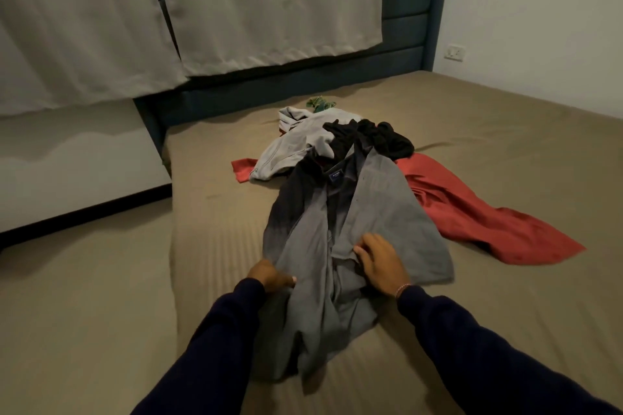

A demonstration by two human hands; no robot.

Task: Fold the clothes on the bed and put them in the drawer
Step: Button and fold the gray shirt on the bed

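Observation:
A grey button shirt (387,212) lies lengthwise on the bed (215,239), collar away from me, its lower part hanging over the near edge. My left hand (271,276) grips the shirt's left front edge, thumb on top. My right hand (381,261) rests on the right front panel with fingers bent, pinching the placket. Behind the shirt lie a black garment (377,138), light grey trousers (296,141), a red garment (478,216) spread to the right, and a small green cloth (320,103).
The dark blue headboard (408,20) stands at the far end, partly behind grey curtains (263,7). A wall socket (455,52) is at the right. Brown floor (84,296) lies left of the bed.

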